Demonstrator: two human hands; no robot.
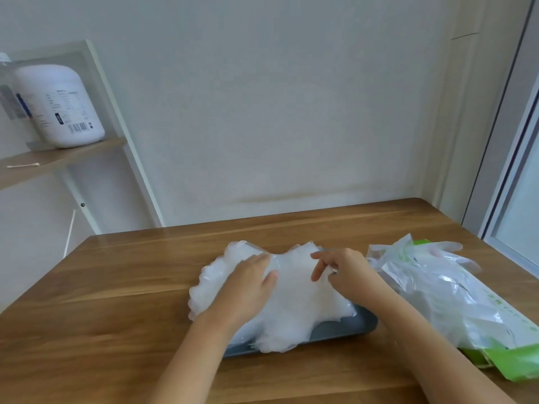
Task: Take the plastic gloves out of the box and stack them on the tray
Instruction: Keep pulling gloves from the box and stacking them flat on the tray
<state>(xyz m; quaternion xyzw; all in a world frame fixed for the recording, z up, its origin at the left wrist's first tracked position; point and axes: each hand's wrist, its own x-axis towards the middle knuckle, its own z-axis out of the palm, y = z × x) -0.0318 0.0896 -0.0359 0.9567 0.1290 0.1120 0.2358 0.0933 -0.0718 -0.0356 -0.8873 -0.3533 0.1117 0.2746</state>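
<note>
Both hands: left hand and right hand sit on the gloves at frame centre, near each other but not touching.
Left hand: palm down, flat on the left half of the gloves, fingers straight and together, thumb out toward the centre. It presses and grips nothing.
Right hand: on the upper right part of the gloves, index finger pointing down onto them, the other fingers curled in. Thumb and curled fingers pinch a small fold of clear plastic from the gloves.
Gloves: thick white translucent pile lying on the tray. Scalloped finger ends spill over the tray's left and far edges, and one cuff hangs over the near edge.
Tray: grey-blue, flat on the table, mostly covered. Only the near rim and the lower right corner show.
Box: green and white, lower right of frame, just right of the tray, lying on the table.
Loose plastic: crumpled clear sheets heaped on the box. Whether they are gloves or a bag is unclear.
Table: wood, fills the lower half of the frame.
Shelf: wooden board, upper left of frame.
Jug: white, labelled, upright on the shelf.
Swab: lies on the shelf, left of the jug.
</note>
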